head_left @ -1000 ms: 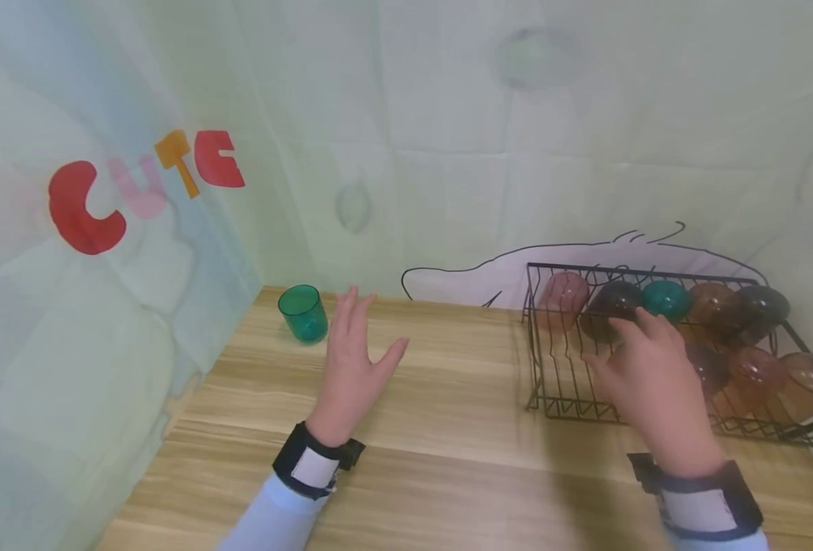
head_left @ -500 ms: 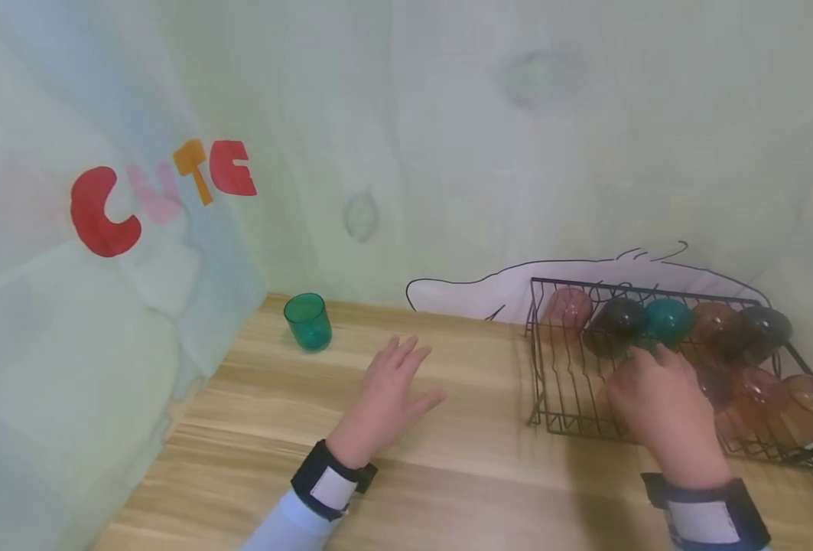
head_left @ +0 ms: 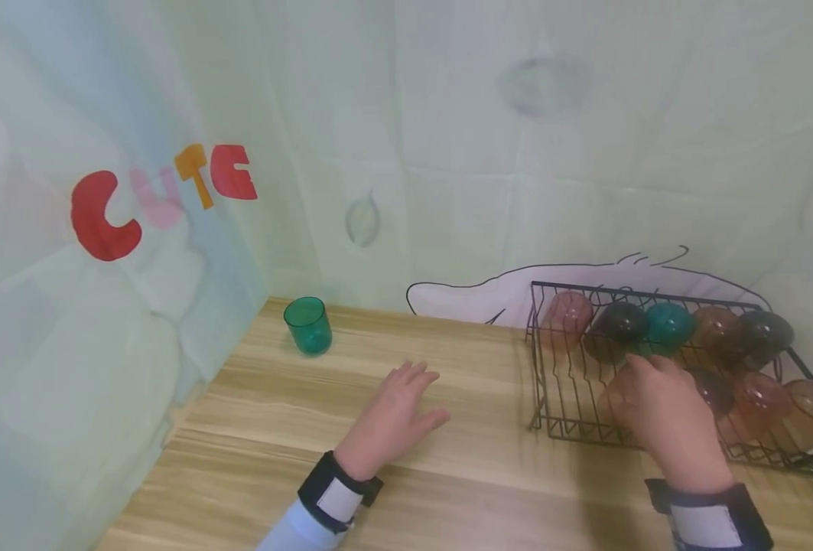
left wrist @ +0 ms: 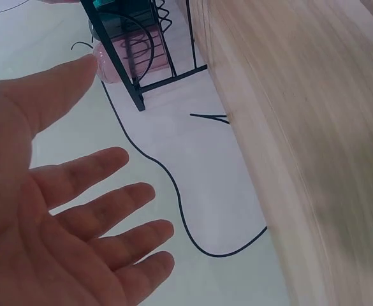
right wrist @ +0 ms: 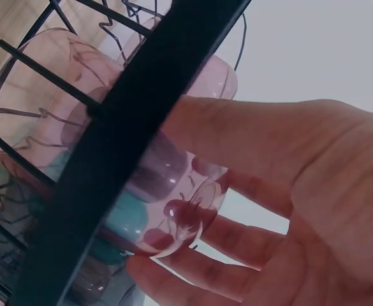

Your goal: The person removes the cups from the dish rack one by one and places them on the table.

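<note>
A clear pink cup (right wrist: 189, 220) stands upside down in the front row of a black wire rack (right wrist: 119, 150). My right hand (head_left: 678, 428) holds it, thumb on one side and fingers curled round the other, as the right wrist view shows. The head view mostly hides this cup behind the hand. Over the table, left of the rack, my left hand (head_left: 388, 425) hangs with fingers spread and touches nothing. Beyond it, near the table's back left corner, a green cup (head_left: 310, 329) stands upright.
Several other upturned cups fill the rack: a pink cup (head_left: 567, 317), a dark cup (head_left: 619, 325) and a teal cup (head_left: 669, 325) are in the back row. A printed cloth (head_left: 447, 153) hangs behind the wooden table (head_left: 489, 459).
My right hand has come down onto the pink cup in the front row and closed round it. My left hand has moved right and nearer, away from the green cup.
</note>
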`<control>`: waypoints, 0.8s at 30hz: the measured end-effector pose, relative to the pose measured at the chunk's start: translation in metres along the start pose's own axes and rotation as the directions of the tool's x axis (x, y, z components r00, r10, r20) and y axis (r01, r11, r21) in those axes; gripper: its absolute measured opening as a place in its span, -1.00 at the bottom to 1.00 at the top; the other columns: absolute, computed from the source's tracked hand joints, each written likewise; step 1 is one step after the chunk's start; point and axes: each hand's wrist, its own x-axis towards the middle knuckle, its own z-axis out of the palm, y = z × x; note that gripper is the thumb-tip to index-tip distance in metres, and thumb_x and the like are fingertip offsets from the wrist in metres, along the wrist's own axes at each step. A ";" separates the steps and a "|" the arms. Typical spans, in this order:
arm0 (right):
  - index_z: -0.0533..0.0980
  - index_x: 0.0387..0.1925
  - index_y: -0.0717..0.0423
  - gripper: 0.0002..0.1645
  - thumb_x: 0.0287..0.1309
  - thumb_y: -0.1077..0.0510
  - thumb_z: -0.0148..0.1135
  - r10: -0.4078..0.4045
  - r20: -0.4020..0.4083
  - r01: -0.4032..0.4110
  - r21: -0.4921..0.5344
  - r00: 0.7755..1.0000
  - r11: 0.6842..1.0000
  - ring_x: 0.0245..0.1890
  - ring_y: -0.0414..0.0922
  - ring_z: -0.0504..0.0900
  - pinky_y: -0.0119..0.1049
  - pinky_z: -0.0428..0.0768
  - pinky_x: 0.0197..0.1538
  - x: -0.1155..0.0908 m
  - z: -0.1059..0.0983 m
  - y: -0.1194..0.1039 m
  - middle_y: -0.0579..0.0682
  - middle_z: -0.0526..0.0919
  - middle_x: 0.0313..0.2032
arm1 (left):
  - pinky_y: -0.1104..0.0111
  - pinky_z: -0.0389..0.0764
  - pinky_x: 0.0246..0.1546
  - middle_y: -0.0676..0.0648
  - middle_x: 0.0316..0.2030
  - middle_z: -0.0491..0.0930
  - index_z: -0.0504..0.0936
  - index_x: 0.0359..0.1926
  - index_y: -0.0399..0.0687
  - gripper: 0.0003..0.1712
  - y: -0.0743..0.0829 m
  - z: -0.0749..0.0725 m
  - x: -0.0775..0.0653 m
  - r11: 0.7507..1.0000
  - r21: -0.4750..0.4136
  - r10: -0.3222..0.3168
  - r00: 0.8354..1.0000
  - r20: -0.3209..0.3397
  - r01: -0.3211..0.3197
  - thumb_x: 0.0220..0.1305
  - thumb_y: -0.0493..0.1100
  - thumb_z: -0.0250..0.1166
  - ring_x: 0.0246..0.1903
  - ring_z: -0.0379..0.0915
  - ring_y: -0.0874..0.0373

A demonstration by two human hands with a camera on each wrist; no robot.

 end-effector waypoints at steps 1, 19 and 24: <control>0.40 0.10 0.33 -0.26 -0.20 0.18 0.40 -0.006 -0.007 0.006 0.004 1.000 1.000 -0.06 0.44 0.38 0.38 0.40 -0.18 0.000 0.000 0.000 0.46 0.43 0.01 | 0.00 0.14 0.36 -0.15 0.32 0.28 0.37 0.26 0.05 -0.27 0.000 0.000 0.000 1.000 -0.007 0.000 1.000 0.006 0.000 0.18 0.31 0.15 0.37 0.08 -0.12; 0.52 -0.02 0.21 -0.40 -0.15 0.06 0.44 -0.108 -0.252 0.123 0.047 0.962 0.991 -0.08 0.34 0.41 0.33 0.37 -0.12 -0.004 -0.015 -0.006 0.34 0.50 -0.04 | 0.08 0.36 0.26 -0.03 0.31 0.32 0.26 0.33 0.09 -0.14 0.001 0.002 -0.003 0.959 -0.262 -0.092 0.994 0.065 0.106 0.12 0.41 0.11 0.29 0.25 0.05; 0.49 0.06 0.17 -0.25 -0.28 0.12 0.53 -0.108 -0.316 0.153 0.120 0.942 0.981 -0.01 0.32 0.39 0.32 0.35 -0.04 -0.005 -0.023 -0.025 0.35 0.45 0.04 | 0.05 0.37 0.24 -0.04 0.29 0.34 0.28 0.31 0.10 -0.13 0.001 0.002 -0.001 0.921 -0.357 -0.139 0.988 0.070 0.156 0.08 0.43 0.13 0.29 0.26 0.03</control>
